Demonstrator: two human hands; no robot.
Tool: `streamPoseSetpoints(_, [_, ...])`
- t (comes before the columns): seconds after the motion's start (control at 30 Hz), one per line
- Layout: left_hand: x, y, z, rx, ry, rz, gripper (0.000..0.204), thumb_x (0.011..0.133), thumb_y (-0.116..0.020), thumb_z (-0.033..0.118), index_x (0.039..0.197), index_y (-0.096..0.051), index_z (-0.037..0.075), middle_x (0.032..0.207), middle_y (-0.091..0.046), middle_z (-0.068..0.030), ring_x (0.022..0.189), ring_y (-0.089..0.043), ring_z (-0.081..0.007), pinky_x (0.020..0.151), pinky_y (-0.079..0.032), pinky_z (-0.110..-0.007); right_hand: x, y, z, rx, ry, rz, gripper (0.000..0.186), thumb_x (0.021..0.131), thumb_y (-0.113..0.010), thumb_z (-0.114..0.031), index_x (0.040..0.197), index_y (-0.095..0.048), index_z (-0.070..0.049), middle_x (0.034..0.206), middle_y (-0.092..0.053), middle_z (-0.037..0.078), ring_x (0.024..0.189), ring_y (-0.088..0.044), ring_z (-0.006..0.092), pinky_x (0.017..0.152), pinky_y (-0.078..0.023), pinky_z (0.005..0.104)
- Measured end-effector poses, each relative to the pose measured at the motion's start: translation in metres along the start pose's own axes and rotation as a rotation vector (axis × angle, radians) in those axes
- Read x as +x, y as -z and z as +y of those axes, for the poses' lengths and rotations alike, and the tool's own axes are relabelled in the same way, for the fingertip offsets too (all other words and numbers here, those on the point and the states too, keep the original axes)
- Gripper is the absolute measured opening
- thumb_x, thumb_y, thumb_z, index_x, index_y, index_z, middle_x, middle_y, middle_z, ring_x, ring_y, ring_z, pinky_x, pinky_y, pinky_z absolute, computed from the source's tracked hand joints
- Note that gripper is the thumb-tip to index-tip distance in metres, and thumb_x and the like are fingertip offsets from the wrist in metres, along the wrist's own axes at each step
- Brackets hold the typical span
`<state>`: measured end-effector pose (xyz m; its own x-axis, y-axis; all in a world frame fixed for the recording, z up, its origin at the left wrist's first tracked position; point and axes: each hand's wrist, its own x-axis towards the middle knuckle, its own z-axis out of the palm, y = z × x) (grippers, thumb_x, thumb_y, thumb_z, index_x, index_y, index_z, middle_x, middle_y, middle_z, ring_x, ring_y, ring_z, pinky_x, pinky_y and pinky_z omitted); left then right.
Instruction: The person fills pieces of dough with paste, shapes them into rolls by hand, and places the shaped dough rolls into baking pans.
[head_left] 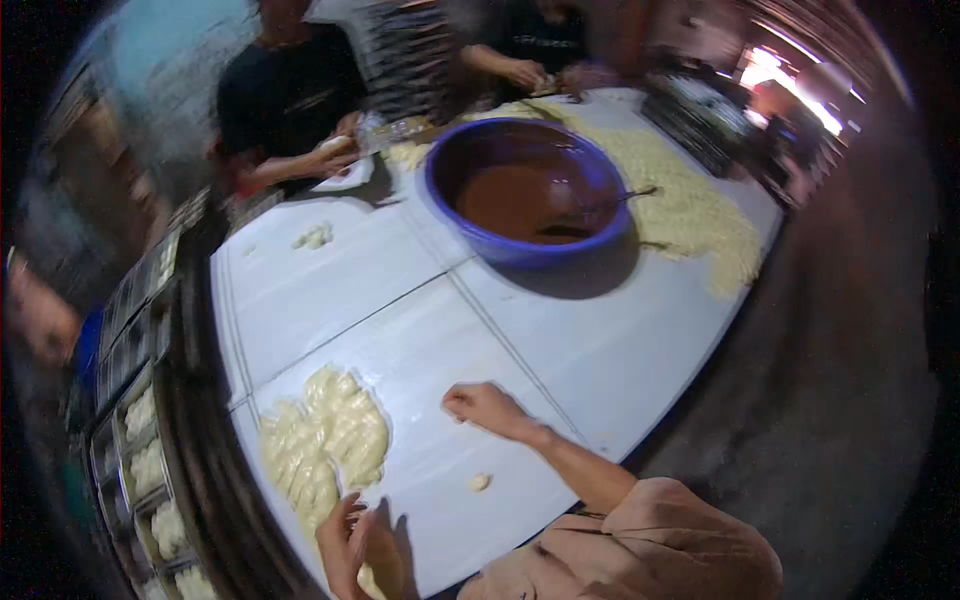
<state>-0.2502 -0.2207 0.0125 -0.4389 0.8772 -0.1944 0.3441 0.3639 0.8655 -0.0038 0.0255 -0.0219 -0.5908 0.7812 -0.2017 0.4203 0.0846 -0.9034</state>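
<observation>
A flat, glossy mass of pale yellow dough [340, 430] lies on the white tiled tabletop [430, 350] at the near left. My left hand [345, 545] is at the dough's near edge, its fingers bent and slightly apart. Beside its wrist, at the lower rim, shows a bit of pale dough [370, 582], partly cut off. My right hand [487, 408] hovers over or rests on the tiles to the right of the dough, fingers curled together; whatever they hold, if anything, is hidden. A small dough lump [480, 482] sits on the table between my arms.
A big purple basin [470, 240] of brown liquid, with a handled utensil [640, 192] in it, stands at the far middle. Crumbly yellow material [680, 190] covers the far right. Small dough pieces [314, 236] lie far left. Metal tins with dough [148, 468] line the left. Two people work opposite.
</observation>
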Motion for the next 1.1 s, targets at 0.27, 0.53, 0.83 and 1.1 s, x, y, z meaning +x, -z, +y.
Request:
streamPoseSetpoints(0.27, [0.037, -0.059, 0.026, -0.047, -0.081, -0.273, 0.041, 0.086, -0.073, 0.007, 0.123, -0.061, -0.006, 0.101, -0.071, -0.0182, 0.085, -0.07, -0.0207, 0.073, -0.056, -0.03, -0.095, 0.071, 0.045, 0.099, -0.271, 0.374, 0.033, 0.098, -0.058, -0.037, 0.1, -0.07, -0.007, 0.083, -0.071, 0.003, 0.076, -0.066, 0.0096, 0.07, -0.053, 0.0264])
streamPoseSetpoints(0.53, [0.068, -0.165, 0.119, 0.089, -0.104, -0.476, 0.044, 0.087, -0.073, 0.016, 0.125, -0.061, -0.003, 0.1, -0.073, -0.0175, 0.086, -0.071, -0.0204, 0.072, -0.057, -0.03, -0.153, 0.192, 0.107, 0.025, -0.348, 0.719, 0.036, 0.095, -0.059, -0.043, 0.097, -0.071, -0.008, 0.079, -0.073, 0.006, 0.072, -0.07, 0.0159, 0.068, -0.054, 0.0317])
streamPoseSetpoints(0.83, [0.083, -0.381, 0.224, 0.173, -0.154, -0.825, 0.041, 0.09, -0.073, 0.025, 0.123, -0.065, 0.003, 0.1, -0.074, -0.0089, 0.089, -0.069, -0.0149, 0.078, -0.054, -0.029, -0.216, 0.369, 0.218, 0.168, -0.292, 1.027, 0.026, 0.096, -0.061, -0.025, 0.092, -0.068, 0.0, 0.078, -0.068, 0.004, 0.065, -0.064, 0.0105, 0.053, -0.05, 0.0249])
streamPoseSetpoints(1.1, [0.093, -0.533, 0.281, -0.02, -0.088, -1.075, 0.039, 0.092, -0.071, 0.026, 0.122, -0.065, 0.002, 0.114, -0.071, -0.0074, 0.103, -0.064, -0.0153, 0.093, -0.05, -0.031, -0.211, 0.499, 0.263, 0.082, -0.223, 1.057, 0.025, 0.093, -0.066, -0.024, 0.094, -0.068, 0.0, 0.079, -0.069, 0.008, 0.065, -0.065, 0.014, 0.054, -0.049, 0.0294])
